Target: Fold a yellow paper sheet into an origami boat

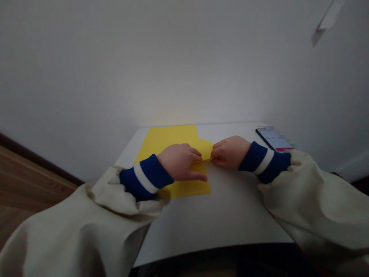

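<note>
A large yellow sheet of paper point(173, 134) lies on the white table. Over its right edge is a smaller folded piece of yellow paper point(205, 147). My left hand point(181, 161) rests on the yellow paper, its thumb stretched out toward the right and its fingers lying across the left part of the folded piece. At the right end of that piece, my right hand point(229, 152) pinches the paper between thumb and curled fingers. Part of the folded piece is hidden under my left fingers.
A phone point(272, 139) with a lit screen lies at the table's right back edge, beyond my right sleeve. The white table point(225, 215) stands against a pale wall point(184, 69). Brown wooden furniture point(34, 184) is at the left.
</note>
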### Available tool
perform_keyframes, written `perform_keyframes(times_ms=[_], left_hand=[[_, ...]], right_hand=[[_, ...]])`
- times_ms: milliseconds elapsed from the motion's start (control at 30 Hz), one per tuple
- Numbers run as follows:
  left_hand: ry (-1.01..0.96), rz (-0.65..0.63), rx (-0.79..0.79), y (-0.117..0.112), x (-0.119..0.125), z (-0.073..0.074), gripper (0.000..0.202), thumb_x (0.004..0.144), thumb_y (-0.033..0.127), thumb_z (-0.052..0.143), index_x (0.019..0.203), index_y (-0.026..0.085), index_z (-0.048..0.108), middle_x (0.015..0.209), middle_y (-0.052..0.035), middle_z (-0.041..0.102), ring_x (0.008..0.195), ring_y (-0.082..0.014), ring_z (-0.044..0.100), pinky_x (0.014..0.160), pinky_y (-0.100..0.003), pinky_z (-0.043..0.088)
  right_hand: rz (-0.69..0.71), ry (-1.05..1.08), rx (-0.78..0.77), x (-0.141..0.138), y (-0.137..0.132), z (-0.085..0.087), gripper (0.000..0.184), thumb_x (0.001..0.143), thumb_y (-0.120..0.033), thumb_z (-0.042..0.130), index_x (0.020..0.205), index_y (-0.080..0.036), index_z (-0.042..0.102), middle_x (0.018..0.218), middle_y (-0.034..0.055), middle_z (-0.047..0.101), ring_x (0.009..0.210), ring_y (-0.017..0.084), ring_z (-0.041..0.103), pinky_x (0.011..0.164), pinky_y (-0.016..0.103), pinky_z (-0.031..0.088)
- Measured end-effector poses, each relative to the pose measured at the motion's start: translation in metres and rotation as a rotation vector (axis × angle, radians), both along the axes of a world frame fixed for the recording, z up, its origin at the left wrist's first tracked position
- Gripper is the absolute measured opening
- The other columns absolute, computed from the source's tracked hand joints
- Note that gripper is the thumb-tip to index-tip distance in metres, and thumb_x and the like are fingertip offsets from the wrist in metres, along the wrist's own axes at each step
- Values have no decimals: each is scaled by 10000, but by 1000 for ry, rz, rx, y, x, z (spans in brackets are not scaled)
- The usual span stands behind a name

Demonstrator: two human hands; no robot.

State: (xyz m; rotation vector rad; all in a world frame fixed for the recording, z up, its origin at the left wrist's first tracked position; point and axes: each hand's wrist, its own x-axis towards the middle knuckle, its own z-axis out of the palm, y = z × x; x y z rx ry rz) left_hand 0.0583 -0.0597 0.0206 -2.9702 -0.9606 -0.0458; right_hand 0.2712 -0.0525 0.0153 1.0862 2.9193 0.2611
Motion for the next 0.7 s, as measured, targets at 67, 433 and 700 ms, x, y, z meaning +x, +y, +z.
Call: perform_keyframes(times_ms=[67,433,700], left_hand=[[70,41,39,-4,4,-2,387,812,500,516,997,198,672,1004,-76,643,909,-217,580,762,-303,425],[18,79,91,8,-5,-19,258,862,330,468,769,170,648,866,-39,626,790,-167,567,636,-261,387],[-94,232,-119,18,-16,-23,282,834,416,504,822,174,650,803,-29,626,736,-155,550,634,-257,367]], right_hand=[[-17,35,-62,-1,1,0,220,787,-288,459,818,-221,666,815,29,675,668,142,569,548,256,321],[-129,106,-380,15,21,-5,181,754,-264,536,841,-194,678,818,50,674,705,158,576,634,264,401],[-290,87,-453,22,23,-3,192,734,-339,552,791,-199,670,680,24,649,602,150,553,556,266,374]])
